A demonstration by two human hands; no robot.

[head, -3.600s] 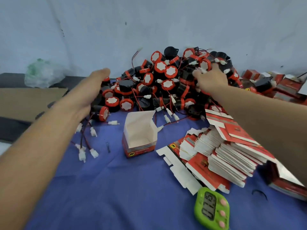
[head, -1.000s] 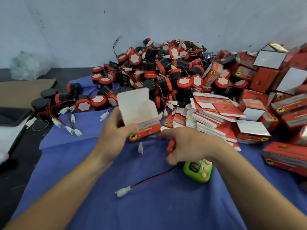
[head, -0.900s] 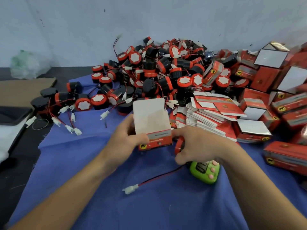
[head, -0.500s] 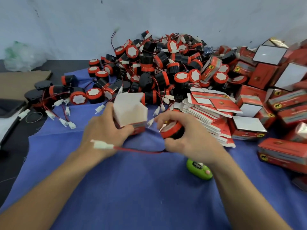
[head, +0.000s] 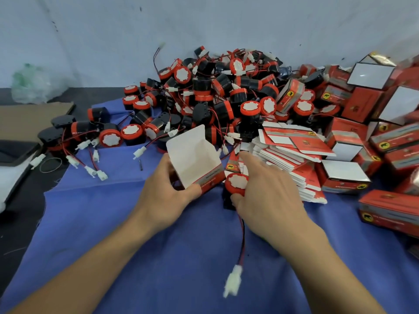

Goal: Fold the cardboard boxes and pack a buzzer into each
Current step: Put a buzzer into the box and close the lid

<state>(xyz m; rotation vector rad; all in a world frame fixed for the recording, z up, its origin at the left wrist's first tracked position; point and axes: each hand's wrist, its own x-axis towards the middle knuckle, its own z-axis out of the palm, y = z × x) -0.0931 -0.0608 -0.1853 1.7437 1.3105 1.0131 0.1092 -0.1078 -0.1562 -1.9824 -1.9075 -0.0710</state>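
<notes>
- Red-and-white cardboard box (head: pixel 195 159), top flaps raised and its white inside showing, is tilted in the left hand (head: pixel 167 196), whose fingers and thumb curl round its lower end, above the blue cloth (head: pixel 158 257);
- right hand (head: pixel 267 196) pinches a red-and-black buzzer (head: pixel 235 183) just beside the box's lower corner, outside it; its wire (head: pixel 242 236) hangs to a white connector (head: pixel 233 279);
- behind, a heap of loose buzzers (head: pixel 215 96); flat unfolded boxes (head: pixel 292 152) stacked right, closed boxes (head: pixel 344 177) beyond.
</notes>
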